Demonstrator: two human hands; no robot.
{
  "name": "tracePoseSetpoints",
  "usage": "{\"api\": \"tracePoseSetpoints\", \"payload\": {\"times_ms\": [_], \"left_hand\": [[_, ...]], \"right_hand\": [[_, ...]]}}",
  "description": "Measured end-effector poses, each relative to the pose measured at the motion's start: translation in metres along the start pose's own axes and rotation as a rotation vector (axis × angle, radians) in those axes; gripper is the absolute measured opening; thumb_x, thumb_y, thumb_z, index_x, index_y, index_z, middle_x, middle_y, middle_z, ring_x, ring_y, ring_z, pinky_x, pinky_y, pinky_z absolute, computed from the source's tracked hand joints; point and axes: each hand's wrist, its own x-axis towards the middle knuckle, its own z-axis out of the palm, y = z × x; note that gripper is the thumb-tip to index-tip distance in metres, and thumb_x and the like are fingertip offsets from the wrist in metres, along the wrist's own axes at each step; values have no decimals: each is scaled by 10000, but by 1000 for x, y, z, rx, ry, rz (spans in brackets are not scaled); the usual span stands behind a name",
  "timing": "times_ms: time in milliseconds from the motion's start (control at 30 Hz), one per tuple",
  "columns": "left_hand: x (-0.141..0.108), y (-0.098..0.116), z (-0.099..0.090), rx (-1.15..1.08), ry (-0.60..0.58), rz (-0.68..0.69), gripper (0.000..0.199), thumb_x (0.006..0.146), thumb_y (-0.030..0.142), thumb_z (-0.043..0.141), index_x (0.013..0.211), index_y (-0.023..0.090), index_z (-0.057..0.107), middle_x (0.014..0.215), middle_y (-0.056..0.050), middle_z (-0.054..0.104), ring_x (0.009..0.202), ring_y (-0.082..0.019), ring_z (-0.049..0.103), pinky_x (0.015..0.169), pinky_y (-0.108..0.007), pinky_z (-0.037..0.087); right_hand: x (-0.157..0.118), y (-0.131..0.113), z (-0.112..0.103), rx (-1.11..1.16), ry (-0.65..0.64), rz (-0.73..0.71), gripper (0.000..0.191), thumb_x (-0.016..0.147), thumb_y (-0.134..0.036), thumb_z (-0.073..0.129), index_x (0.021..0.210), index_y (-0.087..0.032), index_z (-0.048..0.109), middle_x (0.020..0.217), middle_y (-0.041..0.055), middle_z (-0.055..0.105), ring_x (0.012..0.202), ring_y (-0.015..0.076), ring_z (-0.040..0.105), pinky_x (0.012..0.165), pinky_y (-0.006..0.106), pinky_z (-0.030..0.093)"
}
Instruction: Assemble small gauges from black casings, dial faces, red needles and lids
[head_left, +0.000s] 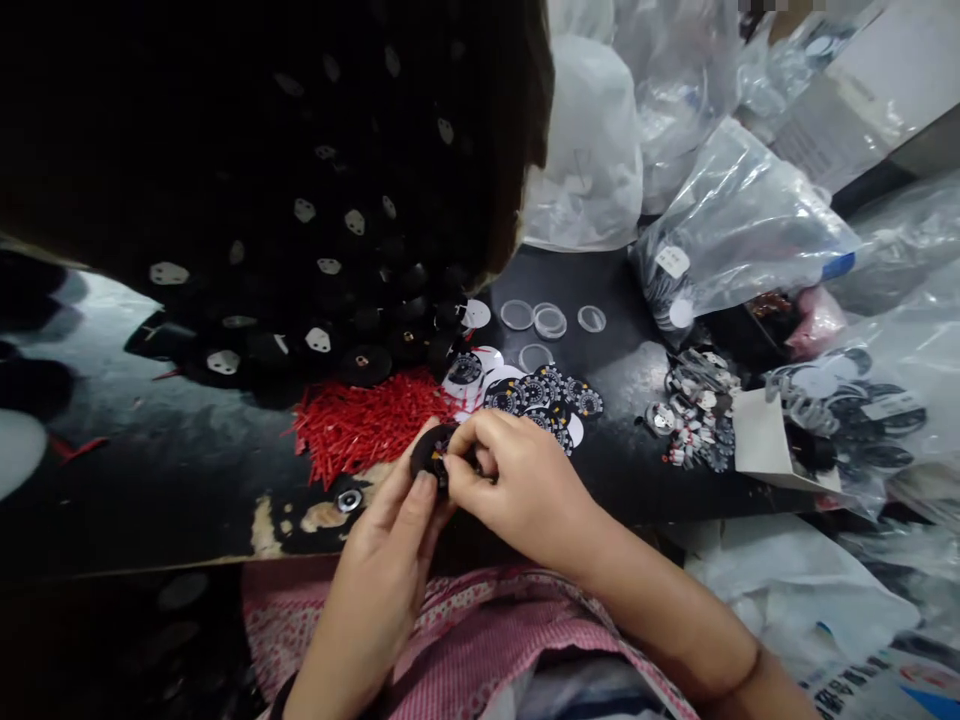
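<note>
Near the table's front edge, my left hand (401,520) is closed around a small round black part (429,452), with the thumb on its near side. My right hand (517,475) meets it from the right, its thumb and forefinger pinched together at the part's face; whatever lies between those fingertips is too small to make out. Just behind my left hand is a heap of thin red pieces (367,420). Beyond my right hand lies a pile of printed black-and-white discs (551,390). A small metal ring (349,500) rests left of my left hand.
Clear round covers (550,320) lie behind the discs. A large dark container (300,120) with many black round parts fills the upper left. Plastic bags (742,220), a white box (765,440) and small mixed parts (694,410) crowd the right.
</note>
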Motion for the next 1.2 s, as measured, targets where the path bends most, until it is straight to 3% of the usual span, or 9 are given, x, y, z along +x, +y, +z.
{"api": "tracePoseSetpoints", "payload": {"times_ms": [67, 133, 233, 400, 667, 800, 967, 1067, 1200], "left_hand": [[5, -3, -3, 13, 25, 14, 417, 786, 424, 757, 1187, 320, 708, 1343, -12, 654, 1329, -277, 529, 1118, -392, 433], [9, -5, -6, -55, 40, 13, 376, 789, 427, 756, 1144, 310, 719, 1298, -21, 678, 1270, -269, 580, 1070, -405, 487], [12, -5, -6, -149, -22, -6, 310, 799, 397, 754, 1081, 271, 725, 1174, -39, 722, 1144, -247, 656, 944, -357, 573], [9, 0, -1, -183, -113, -130, 235, 788, 324, 772, 989, 210, 729, 1024, -52, 741, 935, -224, 722, 755, -293, 614], [18, 3, 3, -358, -108, -177, 239, 885, 376, 674, 1003, 171, 709, 1086, -107, 759, 1025, -223, 713, 941, -362, 559], [22, 4, 8, -410, -176, -275, 219, 927, 344, 621, 1037, 185, 723, 1097, -90, 762, 1051, -217, 710, 962, -356, 546], [25, 4, 10, -462, -146, -268, 189, 951, 320, 590, 975, 204, 737, 1022, -33, 767, 919, -146, 718, 873, -291, 579], [25, 3, 8, -429, -157, -196, 264, 909, 424, 638, 995, 195, 736, 1040, -51, 757, 909, -149, 708, 820, -253, 581], [24, 2, 7, -361, -136, -106, 199, 818, 326, 760, 964, 193, 738, 946, -25, 760, 766, -108, 697, 755, -195, 569]], "right_hand": [[4, 11, -11, 99, -98, 5, 54, 886, -211, 626, 835, -198, 639, 764, -32, 632, 695, 111, 576, 666, 234, 412], [14, 32, -23, 101, -67, 31, 94, 919, -261, 604, 878, -207, 668, 836, -12, 673, 776, 127, 620, 731, 244, 442], [36, 68, -35, -252, 190, 245, 211, 942, -354, 569, 998, -182, 678, 1021, 81, 682, 944, 222, 630, 838, 352, 445], [58, 95, -32, -655, 125, 297, 362, 896, -421, 603, 1117, -136, 632, 1141, 172, 628, 1054, 340, 574, 869, 473, 410], [54, 93, -35, -408, 253, 109, 316, 879, -174, 549, 1192, -148, 585, 1004, 113, 702, 983, 300, 577, 865, 450, 396], [35, 70, -22, -313, 381, -30, 219, 930, -160, 504, 1084, -157, 660, 1024, 115, 712, 963, 265, 600, 878, 411, 418], [1, 32, 6, -204, 227, -250, 193, 973, -224, 544, 1089, -153, 680, 1100, 87, 735, 1015, 206, 628, 929, 352, 437], [-13, 26, 11, -304, 216, -319, 240, 964, -258, 582, 1178, -199, 674, 1240, 38, 710, 1133, 241, 576, 983, 417, 380], [-21, 26, 8, -373, 167, -423, 248, 963, -234, 575, 1188, -232, 680, 1299, -4, 681, 1241, 274, 519, 1011, 467, 328]]}}
